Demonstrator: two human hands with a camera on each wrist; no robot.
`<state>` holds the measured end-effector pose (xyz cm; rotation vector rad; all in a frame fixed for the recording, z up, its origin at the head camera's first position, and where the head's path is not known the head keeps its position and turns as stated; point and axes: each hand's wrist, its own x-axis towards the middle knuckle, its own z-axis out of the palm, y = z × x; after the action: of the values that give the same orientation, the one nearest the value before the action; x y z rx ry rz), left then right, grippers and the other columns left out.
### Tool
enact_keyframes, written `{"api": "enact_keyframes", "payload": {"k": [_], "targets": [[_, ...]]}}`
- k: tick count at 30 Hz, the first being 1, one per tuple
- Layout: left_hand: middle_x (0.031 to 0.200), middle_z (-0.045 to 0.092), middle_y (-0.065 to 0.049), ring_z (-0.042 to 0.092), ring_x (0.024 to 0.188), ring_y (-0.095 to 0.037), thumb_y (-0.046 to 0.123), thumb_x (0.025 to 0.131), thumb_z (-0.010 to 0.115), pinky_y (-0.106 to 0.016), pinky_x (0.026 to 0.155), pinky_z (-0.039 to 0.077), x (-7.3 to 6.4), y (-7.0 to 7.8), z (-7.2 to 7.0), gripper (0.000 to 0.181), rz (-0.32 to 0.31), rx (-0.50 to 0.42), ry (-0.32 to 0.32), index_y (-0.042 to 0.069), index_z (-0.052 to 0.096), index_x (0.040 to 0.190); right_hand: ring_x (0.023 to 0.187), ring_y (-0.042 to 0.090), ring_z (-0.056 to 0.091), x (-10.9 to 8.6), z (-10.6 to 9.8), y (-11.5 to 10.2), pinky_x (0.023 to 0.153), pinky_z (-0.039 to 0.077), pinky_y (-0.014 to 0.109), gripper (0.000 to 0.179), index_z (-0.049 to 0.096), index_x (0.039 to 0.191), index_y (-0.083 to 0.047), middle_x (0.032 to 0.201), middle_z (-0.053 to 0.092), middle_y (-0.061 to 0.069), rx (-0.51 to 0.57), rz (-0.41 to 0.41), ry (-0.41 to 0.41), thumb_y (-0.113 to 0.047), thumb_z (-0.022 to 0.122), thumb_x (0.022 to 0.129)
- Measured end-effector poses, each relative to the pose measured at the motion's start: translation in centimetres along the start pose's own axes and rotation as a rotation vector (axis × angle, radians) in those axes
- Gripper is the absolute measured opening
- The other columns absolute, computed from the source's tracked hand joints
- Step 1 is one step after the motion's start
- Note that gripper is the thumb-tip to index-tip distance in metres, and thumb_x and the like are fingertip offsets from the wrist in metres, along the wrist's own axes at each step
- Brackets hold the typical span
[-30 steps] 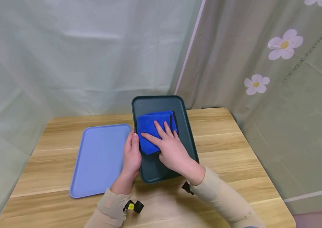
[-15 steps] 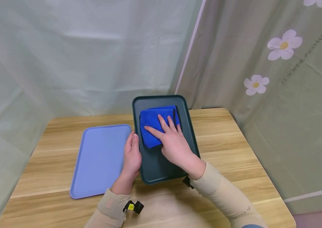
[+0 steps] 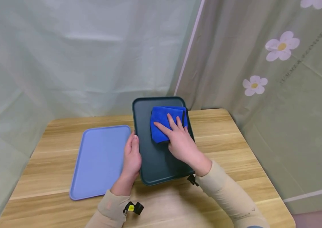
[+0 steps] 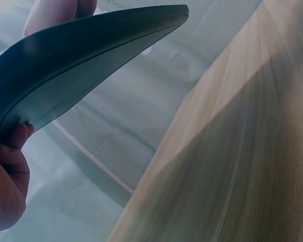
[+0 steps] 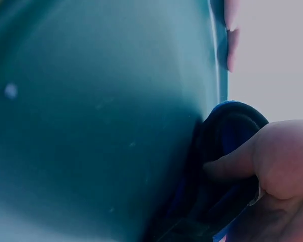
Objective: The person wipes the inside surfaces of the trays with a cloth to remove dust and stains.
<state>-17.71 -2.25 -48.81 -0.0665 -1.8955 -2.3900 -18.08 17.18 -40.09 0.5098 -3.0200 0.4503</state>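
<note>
A dark green rectangular tray is held up off the table, tilted. My left hand grips its left edge, thumb along the rim; in the left wrist view, fingers curl against the tray's underside. On the tray's inner face lies a folded blue cloth with black edging, near the right rim. My right hand presses the cloth flat with straight, spread fingers. The right wrist view shows its thumb against the cloth's folded edge. Small pale specks show on the tray there.
A light blue tray lies flat on the wooden table, left of the held tray. Curtains hang behind the table and along its sides, with flower prints on the right one.
The blue cloth under my right hand has slid up and to the right across the dark green tray, reaching its right rim. My left hand and the tray have barely moved.
</note>
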Motion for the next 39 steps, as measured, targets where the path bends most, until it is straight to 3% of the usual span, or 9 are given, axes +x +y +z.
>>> {"api": "enact_keyframes", "payload": {"k": [6, 12, 19, 23, 29, 35, 39], "targets": [[0.169, 0.034, -0.021, 0.029, 0.156, -0.033, 0.032, 0.119, 0.037, -0.054, 0.127, 0.026, -0.2, -0.2, 0.1, 0.061, -0.002, -0.002, 0.014, -0.003, 0.027, 0.167, 0.158, 0.054, 0.010, 0.0, 0.2, -1.3, 0.114, 0.028, 0.077, 0.095, 0.037, 0.166, -0.044, 0.178, 0.012, 0.016, 0.018, -0.057, -0.032, 0.011, 0.065, 0.095], [0.165, 0.043, -0.015, 0.036, 0.153, -0.028, 0.034, 0.119, 0.037, -0.049, 0.127, 0.028, -0.3, -0.3, 0.5, 0.057, 0.058, -0.028, -0.040, 0.000, 0.037, 0.164, 0.157, 0.054, 0.013, 0.1, 0.6, -2.7, 0.113, 0.032, 0.076, 0.092, 0.040, 0.165, -0.042, 0.178, 0.014, 0.014, -0.024, -0.135, -0.027, 0.009, 0.067, 0.094], [0.165, 0.045, -0.012, 0.038, 0.152, -0.026, 0.036, 0.119, 0.036, -0.049, 0.127, 0.029, -0.2, -0.8, 0.3, 0.056, 0.082, -0.033, -0.054, 0.003, 0.038, 0.164, 0.158, 0.053, 0.016, 1.0, 0.3, -3.1, 0.112, 0.036, 0.075, 0.090, 0.039, 0.166, -0.043, 0.178, 0.016, 0.014, -0.090, -0.123, -0.050, 0.006, 0.067, 0.096], [0.165, 0.045, -0.010, 0.042, 0.150, -0.025, 0.039, 0.118, 0.036, -0.039, 0.122, 0.038, -0.2, -0.7, 0.2, 0.058, 0.065, -0.043, -0.079, 0.004, 0.037, 0.165, 0.158, 0.053, 0.017, 1.5, 0.0, -2.7, 0.113, 0.036, 0.074, 0.089, 0.036, 0.167, -0.044, 0.178, 0.015, 0.015, -0.096, -0.096, -0.055, 0.006, 0.065, 0.098], [0.156, 0.054, -0.015, 0.058, 0.134, -0.025, 0.040, 0.118, 0.037, -0.027, 0.103, 0.054, -0.5, -0.7, 0.2, 0.059, 0.002, -0.056, -0.069, 0.005, 0.037, 0.165, 0.157, 0.053, 0.019, 2.3, -0.7, -1.2, 0.113, 0.035, 0.073, 0.088, 0.034, 0.167, -0.044, 0.178, 0.015, 0.015, -0.081, -0.051, -0.039, 0.006, 0.061, 0.100], [0.158, 0.052, -0.016, 0.052, 0.139, -0.026, 0.037, 0.118, 0.037, -0.027, 0.108, 0.048, -0.5, -0.7, 0.2, 0.057, -0.005, -0.018, -0.036, 0.004, 0.038, 0.165, 0.157, 0.053, 0.021, 2.7, -1.0, 0.7, 0.115, 0.036, 0.071, 0.089, 0.034, 0.167, -0.045, 0.177, 0.018, 0.017, -0.086, 0.012, 0.002, 0.006, 0.062, 0.100], [0.162, 0.046, -0.018, 0.042, 0.147, -0.030, 0.035, 0.119, 0.038, -0.040, 0.120, 0.039, -0.4, -0.5, 0.3, 0.059, -0.005, 0.014, -0.029, -0.001, 0.035, 0.165, 0.154, 0.053, 0.028, 2.5, -1.1, 1.6, 0.109, 0.045, 0.070, 0.085, 0.040, 0.166, -0.042, 0.175, 0.024, 0.019, -0.047, 0.019, 0.030, 0.006, 0.062, 0.099]]}}
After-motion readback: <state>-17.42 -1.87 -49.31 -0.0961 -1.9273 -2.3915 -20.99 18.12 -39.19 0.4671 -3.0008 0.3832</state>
